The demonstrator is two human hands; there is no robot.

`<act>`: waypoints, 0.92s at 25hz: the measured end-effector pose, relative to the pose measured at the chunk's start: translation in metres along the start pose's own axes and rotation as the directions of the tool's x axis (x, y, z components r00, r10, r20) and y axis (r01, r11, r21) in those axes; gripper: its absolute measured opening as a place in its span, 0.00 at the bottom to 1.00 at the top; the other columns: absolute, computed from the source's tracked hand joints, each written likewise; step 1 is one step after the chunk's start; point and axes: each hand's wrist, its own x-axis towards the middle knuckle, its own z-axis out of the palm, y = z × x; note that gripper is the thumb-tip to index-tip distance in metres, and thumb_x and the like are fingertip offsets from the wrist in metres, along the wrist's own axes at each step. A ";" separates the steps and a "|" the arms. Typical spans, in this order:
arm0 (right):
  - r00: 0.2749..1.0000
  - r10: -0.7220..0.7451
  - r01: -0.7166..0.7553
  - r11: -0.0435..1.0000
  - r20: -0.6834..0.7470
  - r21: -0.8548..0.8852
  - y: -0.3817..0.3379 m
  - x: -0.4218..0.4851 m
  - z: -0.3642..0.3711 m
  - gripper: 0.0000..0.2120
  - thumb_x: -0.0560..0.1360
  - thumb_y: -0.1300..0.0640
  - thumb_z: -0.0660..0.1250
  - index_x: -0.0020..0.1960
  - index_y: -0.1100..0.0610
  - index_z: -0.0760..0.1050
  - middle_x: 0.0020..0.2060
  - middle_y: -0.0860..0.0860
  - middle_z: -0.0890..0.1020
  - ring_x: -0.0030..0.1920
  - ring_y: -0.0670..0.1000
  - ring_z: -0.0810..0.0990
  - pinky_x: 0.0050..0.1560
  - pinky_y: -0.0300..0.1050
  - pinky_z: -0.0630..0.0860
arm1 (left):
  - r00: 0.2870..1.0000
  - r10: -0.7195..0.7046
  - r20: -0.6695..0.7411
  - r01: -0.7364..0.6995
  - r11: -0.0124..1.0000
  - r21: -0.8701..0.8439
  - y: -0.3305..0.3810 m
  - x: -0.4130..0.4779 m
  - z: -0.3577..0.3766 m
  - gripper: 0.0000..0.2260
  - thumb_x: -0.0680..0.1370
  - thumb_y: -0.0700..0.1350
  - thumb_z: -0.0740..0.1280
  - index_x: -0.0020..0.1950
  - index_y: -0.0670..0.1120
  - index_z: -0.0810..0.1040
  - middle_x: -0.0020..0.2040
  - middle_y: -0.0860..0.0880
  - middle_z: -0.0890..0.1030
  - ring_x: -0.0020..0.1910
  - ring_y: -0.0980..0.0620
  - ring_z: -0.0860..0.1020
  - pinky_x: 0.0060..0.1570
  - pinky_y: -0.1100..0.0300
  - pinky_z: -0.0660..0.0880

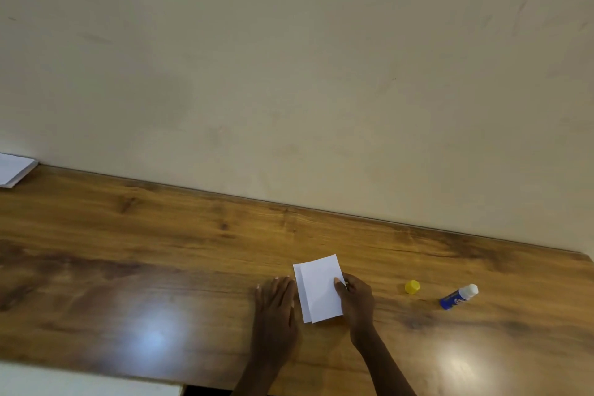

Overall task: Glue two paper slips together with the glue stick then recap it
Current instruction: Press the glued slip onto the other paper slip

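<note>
Two white paper slips (318, 291) lie stacked on the wooden table (160, 251), the upper one shifted slightly right so a strip of the lower slip (300, 292) shows at the left. My right hand (355, 297) pinches the upper slip's right edge, thumb on top. My left hand (276, 302) rests flat on the table, fingers straight, just left of the slips. The blue glue stick (458, 297) lies uncapped on its side to the right, white tip pointing up-right. Its yellow cap (412, 286) sits apart, between the slips and the stick.
A beige wall (289, 74) rises directly behind the table's far edge. More white paper (14, 169) lies at the far left by the wall. A white surface (80, 382) shows below the table's front edge at bottom left.
</note>
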 end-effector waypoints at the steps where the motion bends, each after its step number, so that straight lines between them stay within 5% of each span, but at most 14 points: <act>1: 1.000 -0.002 0.002 1.000 -0.003 -0.007 0.000 0.001 0.002 0.13 0.75 0.59 0.62 0.56 0.65 0.73 0.53 0.61 0.80 0.44 0.53 0.76 0.41 0.41 0.70 | 1.000 0.017 -0.004 -0.017 1.000 0.007 -0.001 0.000 0.002 0.28 0.80 0.47 0.41 0.51 0.42 0.81 0.52 0.45 0.84 0.53 0.45 0.81 0.71 0.55 0.37; 6: 0.999 -0.026 0.025 0.999 -0.025 -0.040 0.002 0.001 0.012 0.13 0.74 0.58 0.63 0.56 0.64 0.74 0.53 0.60 0.80 0.43 0.50 0.74 0.35 0.35 0.68 | 0.999 0.036 -0.008 -0.036 0.999 0.003 -0.005 0.001 0.010 0.14 0.70 0.44 0.63 0.53 0.44 0.81 0.53 0.47 0.84 0.55 0.47 0.80 0.70 0.55 0.39; 11: 0.999 -0.040 0.038 0.996 -0.024 -0.078 0.003 0.000 0.014 0.14 0.74 0.59 0.64 0.56 0.65 0.74 0.54 0.61 0.80 0.43 0.51 0.75 0.41 0.41 0.68 | 0.998 0.047 -0.035 -0.048 0.999 -0.007 -0.005 0.000 0.012 0.18 0.76 0.46 0.53 0.53 0.44 0.81 0.53 0.47 0.84 0.55 0.48 0.80 0.70 0.55 0.39; 15: 0.998 -0.062 0.059 0.992 -0.021 -0.107 0.002 0.000 0.014 0.14 0.74 0.59 0.64 0.57 0.65 0.73 0.56 0.61 0.79 0.48 0.56 0.78 0.46 0.42 0.71 | 0.997 0.060 -0.056 -0.061 0.998 -0.020 -0.004 0.001 0.011 0.15 0.67 0.43 0.66 0.52 0.42 0.81 0.52 0.46 0.84 0.55 0.46 0.80 0.70 0.56 0.38; 23: 0.996 -0.087 0.084 0.985 -0.019 -0.149 0.002 0.001 0.014 0.15 0.74 0.59 0.64 0.58 0.64 0.73 0.57 0.60 0.79 0.52 0.58 0.78 0.51 0.47 0.74 | 0.994 0.067 -0.084 -0.066 0.998 0.011 -0.003 0.002 0.011 0.16 0.66 0.44 0.66 0.52 0.43 0.81 0.52 0.46 0.84 0.54 0.47 0.81 0.69 0.54 0.40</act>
